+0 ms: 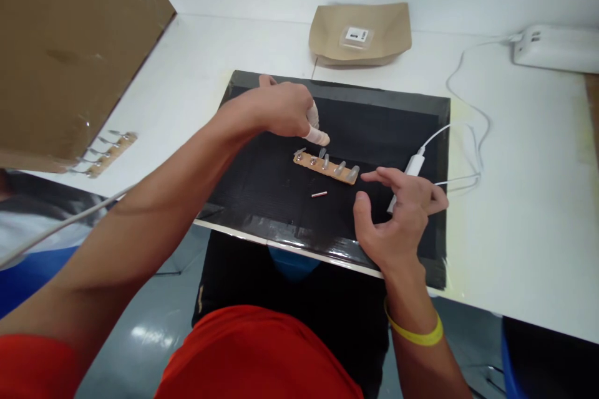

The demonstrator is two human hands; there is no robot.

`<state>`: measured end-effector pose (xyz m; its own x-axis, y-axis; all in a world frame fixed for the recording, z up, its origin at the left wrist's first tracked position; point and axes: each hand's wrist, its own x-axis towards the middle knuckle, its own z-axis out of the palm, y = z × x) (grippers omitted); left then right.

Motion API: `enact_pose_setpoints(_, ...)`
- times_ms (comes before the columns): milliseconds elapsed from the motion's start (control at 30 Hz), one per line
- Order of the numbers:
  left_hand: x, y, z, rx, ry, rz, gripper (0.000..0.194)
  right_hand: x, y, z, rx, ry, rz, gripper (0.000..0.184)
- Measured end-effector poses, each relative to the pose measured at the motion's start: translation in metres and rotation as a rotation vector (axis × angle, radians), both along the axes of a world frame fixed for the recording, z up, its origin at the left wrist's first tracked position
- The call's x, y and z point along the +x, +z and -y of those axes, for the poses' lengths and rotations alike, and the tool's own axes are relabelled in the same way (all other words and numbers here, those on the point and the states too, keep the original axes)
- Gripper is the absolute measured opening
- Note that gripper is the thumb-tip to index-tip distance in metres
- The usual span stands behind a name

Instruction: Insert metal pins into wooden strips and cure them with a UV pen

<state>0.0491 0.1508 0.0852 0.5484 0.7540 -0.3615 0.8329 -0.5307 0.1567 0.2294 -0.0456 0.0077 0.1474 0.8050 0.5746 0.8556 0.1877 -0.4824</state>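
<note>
While leaning over the desk [515, 249], holds the left hand [289, 107] just beyond the strip [331, 169], white-covered fingers [318, 136] aimed down toward its middle. Cannot tell whether that grip is apart or together, or whether it has anything pinched in it. Has the right hand [401, 219] lower and off to the right, thumb and forefinger spread apart, with nothing between them. Brings that forefinger just beside the strip's right end, nearer to that end than any part of the left hand.

Has the strip lying on the black mat [262, 190], between the hands, its long axis running crosswise and slanting so that the right end sits closer to the body. Carries clear pieces [353, 173] in a row along the strip. From the left grip, finds the strip on the near side; from the right, toward the left and slightly away.

Has a small rod [319, 194] on the mat, on the body side of the strip, apart from both hands. Rests a white device [415, 164] beside and partly behind the right hand, cable [437, 133] leading off its far end
</note>
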Motion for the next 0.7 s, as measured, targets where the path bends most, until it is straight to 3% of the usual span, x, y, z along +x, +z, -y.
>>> enact_pose_setpoints(100,0.021,0.003,0.006,-0.011,-0.004,-0.087,0.041,0.000,-0.001,-0.001,0.020,0.010,-0.004,0.033)
enact_pose_setpoints(267,0.042,0.003,0.017,0.052,0.110,-0.158,0.025,0.000,-0.001,-0.001,0.028,0.022,-0.011,0.034)
enact_pose_setpoints(700,0.029,-0.051,0.004,0.276,-0.029,0.114,0.020,0.001,-0.005,-0.001,-0.019,-0.011,-0.024,0.035)
